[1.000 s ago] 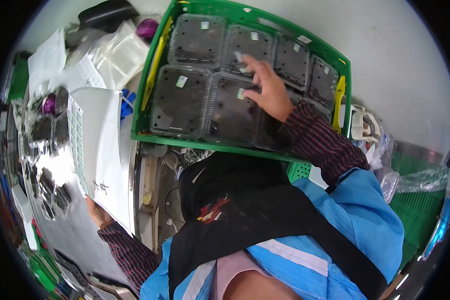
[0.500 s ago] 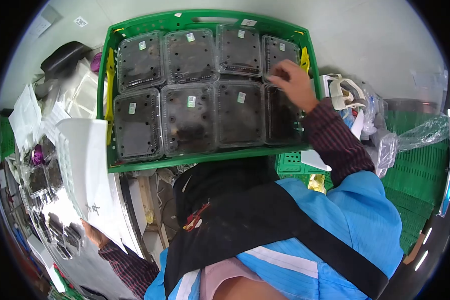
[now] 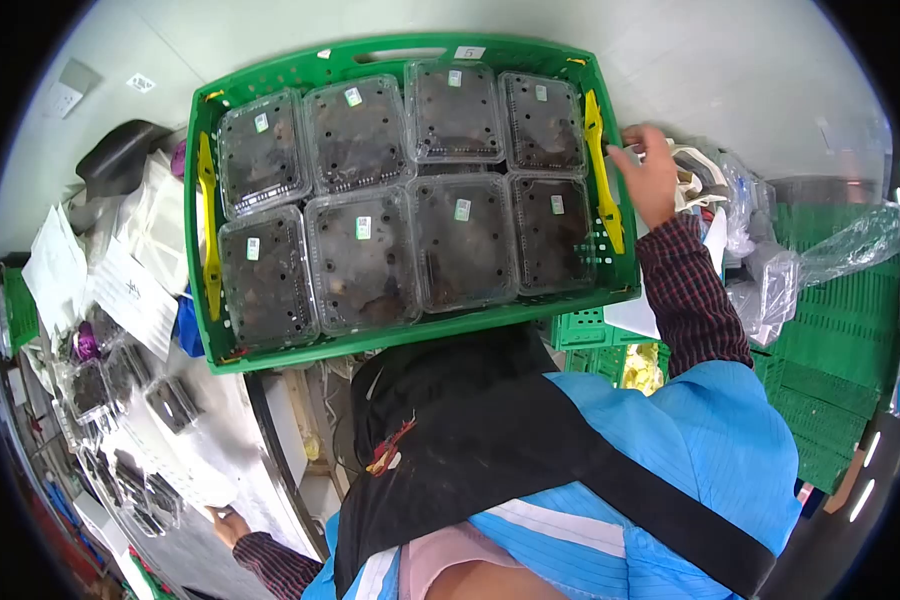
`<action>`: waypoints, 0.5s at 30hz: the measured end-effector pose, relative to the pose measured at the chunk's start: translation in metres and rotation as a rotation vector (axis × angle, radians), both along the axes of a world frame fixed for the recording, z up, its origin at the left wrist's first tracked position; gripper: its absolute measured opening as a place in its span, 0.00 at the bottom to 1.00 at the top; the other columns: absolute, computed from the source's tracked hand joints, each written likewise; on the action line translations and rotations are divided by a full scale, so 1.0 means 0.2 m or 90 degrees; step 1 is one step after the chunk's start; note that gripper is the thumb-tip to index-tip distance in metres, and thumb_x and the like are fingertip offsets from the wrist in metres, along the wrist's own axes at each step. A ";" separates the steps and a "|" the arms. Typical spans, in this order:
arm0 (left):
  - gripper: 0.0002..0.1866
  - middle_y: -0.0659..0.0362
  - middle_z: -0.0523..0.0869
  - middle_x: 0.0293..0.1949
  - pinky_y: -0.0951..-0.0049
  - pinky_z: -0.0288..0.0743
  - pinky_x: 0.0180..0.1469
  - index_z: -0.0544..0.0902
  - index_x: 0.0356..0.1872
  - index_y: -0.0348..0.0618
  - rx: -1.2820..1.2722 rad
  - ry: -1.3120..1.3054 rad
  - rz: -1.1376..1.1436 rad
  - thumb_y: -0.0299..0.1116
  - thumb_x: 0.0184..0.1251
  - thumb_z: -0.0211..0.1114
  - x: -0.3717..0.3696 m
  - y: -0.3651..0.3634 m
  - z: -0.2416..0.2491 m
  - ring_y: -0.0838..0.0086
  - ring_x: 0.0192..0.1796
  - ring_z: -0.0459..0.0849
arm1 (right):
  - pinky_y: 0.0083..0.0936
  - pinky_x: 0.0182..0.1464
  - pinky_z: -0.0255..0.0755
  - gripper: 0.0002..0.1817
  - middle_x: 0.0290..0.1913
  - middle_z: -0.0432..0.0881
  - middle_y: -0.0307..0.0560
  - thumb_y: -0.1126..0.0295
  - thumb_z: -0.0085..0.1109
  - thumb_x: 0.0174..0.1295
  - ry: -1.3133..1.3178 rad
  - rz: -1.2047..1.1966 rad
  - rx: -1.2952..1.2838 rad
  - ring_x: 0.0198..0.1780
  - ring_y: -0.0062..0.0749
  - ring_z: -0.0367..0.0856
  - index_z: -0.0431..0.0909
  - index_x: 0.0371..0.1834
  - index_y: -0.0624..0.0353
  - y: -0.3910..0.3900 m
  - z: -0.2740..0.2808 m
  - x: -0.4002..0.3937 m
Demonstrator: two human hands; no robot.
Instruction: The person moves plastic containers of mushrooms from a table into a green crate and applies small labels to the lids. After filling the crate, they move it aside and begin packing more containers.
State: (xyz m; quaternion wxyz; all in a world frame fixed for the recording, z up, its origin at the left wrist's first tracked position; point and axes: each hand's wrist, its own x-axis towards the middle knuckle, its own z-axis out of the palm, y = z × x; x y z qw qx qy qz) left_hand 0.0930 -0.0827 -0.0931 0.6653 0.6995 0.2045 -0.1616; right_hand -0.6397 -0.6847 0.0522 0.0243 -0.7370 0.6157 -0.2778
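A green plastic crate (image 3: 420, 338) stands in front of me with two rows of clear lidded boxes (image 3: 363, 255). Dark contents show through their vented lids, and each lid bears a small label. My right hand (image 3: 652, 178) is just outside the crate's right side, beside the yellow handle (image 3: 603, 170). Its thumb and fingers are apart, holding nothing. Low on the left, my left hand (image 3: 230, 526) pinches the edge of a white paper sheet (image 3: 195, 478) above the grey worktable (image 3: 205, 555). Glare washes out much of that sheet.
More clear boxes (image 3: 170, 403) lie on the left worktable, beside loose printed papers (image 3: 135, 295). Stacked green crates (image 3: 820, 350) stand at the right, with plastic bags (image 3: 770, 270) next to them. A pale wall is behind the crate.
My right hand has moved from above the right-hand boxes to outside the crate's right side. My left hand has lowered the white sheet, which stood up beside the crate before.
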 end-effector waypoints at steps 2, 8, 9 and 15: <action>0.42 0.45 0.73 0.62 0.61 0.69 0.62 0.66 0.65 0.30 0.422 0.192 -0.089 0.52 0.58 0.68 0.29 0.24 -0.07 0.57 0.61 0.75 | 0.30 0.46 0.72 0.21 0.40 0.78 0.49 0.70 0.68 0.52 -0.047 -0.046 0.053 0.42 0.37 0.78 0.72 0.48 0.65 -0.01 -0.04 -0.12; 0.30 0.49 0.67 0.67 0.62 0.60 0.67 0.61 0.69 0.36 0.008 -0.173 -0.583 0.43 0.72 0.54 -0.43 -1.28 0.54 0.62 0.65 0.70 | 0.18 0.30 0.68 0.20 0.33 0.78 0.40 0.66 0.63 0.61 -0.664 -0.051 0.514 0.30 0.18 0.74 0.72 0.53 0.60 0.01 -0.15 -0.14; 0.28 0.51 0.70 0.66 0.62 0.62 0.66 0.63 0.69 0.36 0.074 -0.224 -0.747 0.43 0.74 0.51 -0.46 -1.53 0.55 0.63 0.64 0.71 | 0.18 0.30 0.68 0.20 0.33 0.78 0.40 0.66 0.63 0.61 -0.672 -0.048 0.499 0.30 0.18 0.74 0.72 0.53 0.60 -0.01 -0.16 -0.11; 0.26 0.50 0.79 0.55 0.70 0.73 0.54 0.68 0.63 0.28 0.041 -0.385 -1.055 0.33 0.69 0.60 -0.74 -2.62 0.52 0.66 0.49 0.81 | 0.30 0.29 0.73 0.31 0.34 0.81 0.51 0.53 0.68 0.48 -0.377 -0.155 0.472 0.32 0.33 0.79 0.79 0.47 0.70 0.01 -0.10 -0.06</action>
